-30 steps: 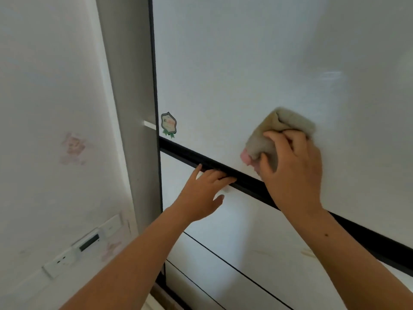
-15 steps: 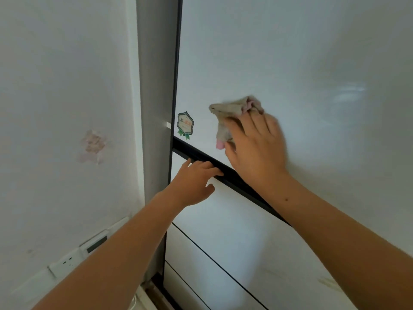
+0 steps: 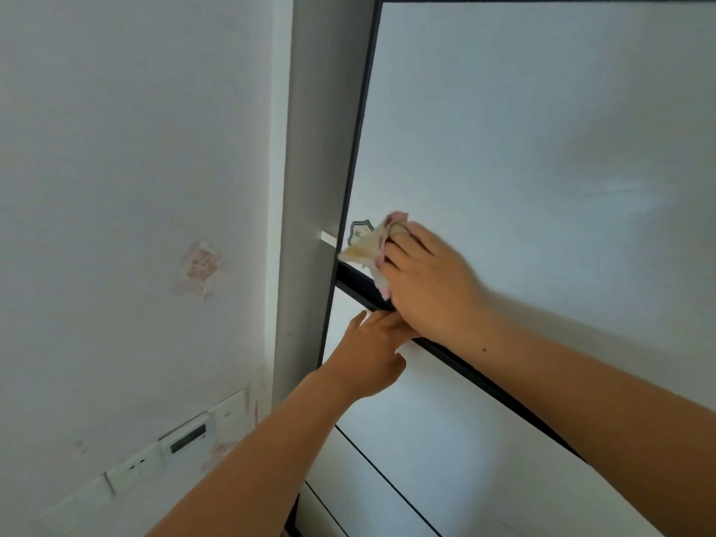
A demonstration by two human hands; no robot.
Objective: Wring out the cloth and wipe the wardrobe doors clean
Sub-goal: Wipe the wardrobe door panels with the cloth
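Note:
The white wardrobe door [image 3: 523, 157] fills the right of the view, crossed by a black rail [image 3: 465, 362]. My right hand [image 3: 430, 281] presses a beige and pink cloth [image 3: 368, 246] flat against the door's lower left corner, partly over a small green sticker [image 3: 358, 232]. My left hand [image 3: 372, 354] rests just below it, fingers straight on the black rail, partly covered by the right hand.
The wardrobe's grey side panel [image 3: 310, 188] runs down next to the door's black edge. Left of it is a white wall with a scuffed pinkish patch [image 3: 199, 265]. Sockets and a small display panel [image 3: 186, 439] sit low on the wall. White drawer fronts [image 3: 387, 478] lie below.
My right hand has slid the cloth leftward along the door, from the middle of the panel to its left edge over the sticker. The left hand stays on the rail.

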